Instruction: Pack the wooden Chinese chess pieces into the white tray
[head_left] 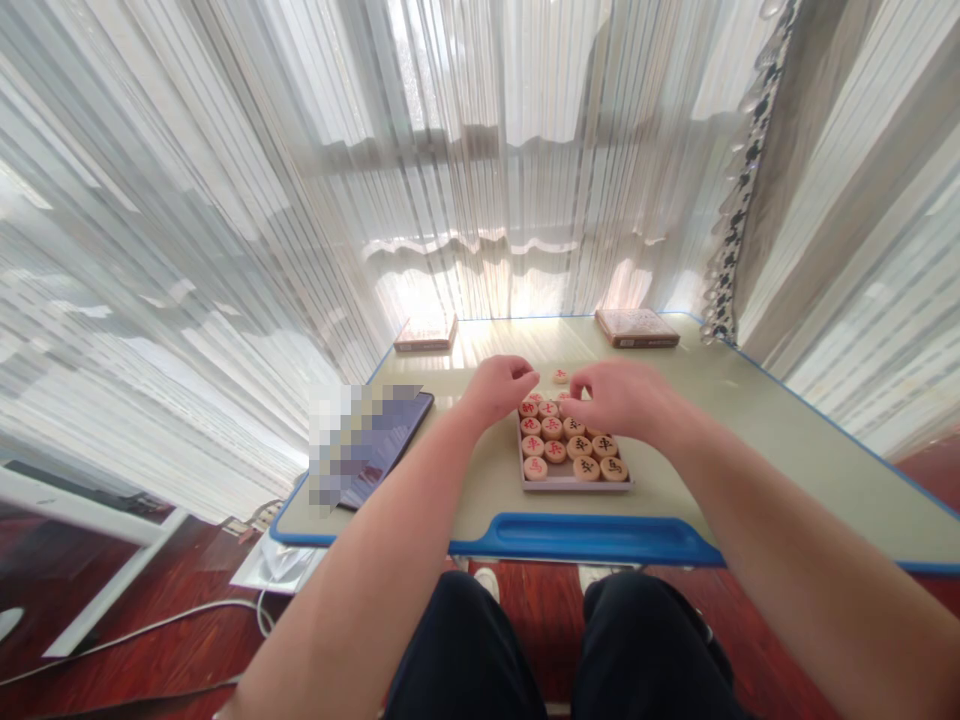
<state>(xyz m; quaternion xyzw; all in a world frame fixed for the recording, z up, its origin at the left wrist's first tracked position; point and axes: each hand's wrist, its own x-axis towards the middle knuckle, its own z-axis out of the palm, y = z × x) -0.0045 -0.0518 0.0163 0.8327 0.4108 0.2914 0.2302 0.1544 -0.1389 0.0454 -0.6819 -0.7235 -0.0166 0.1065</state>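
Note:
A shallow box (576, 484) on the table holds round wooden xiangqi pieces (551, 428) in rows. Red characters mark those on the left and black ones those on the right. A gap shows in the near row. One loose red-marked piece (561, 376) lies on the table beyond the box. My left hand (501, 388) is at the far left corner, fingers curled against the thumb; what they hold, if anything, is hidden. My right hand (616, 398) reaches over the far right part, thumb and forefinger closed at a red-marked piece in the far row, and covers several pieces.
A tablet (390, 445) lies left of my left forearm. Two flat boxes stand at the back: a left box (426, 333) and a right box (637, 328). A blue tray ledge (600, 537) edges the near side. Sheer curtains (510, 200) hang behind the table.

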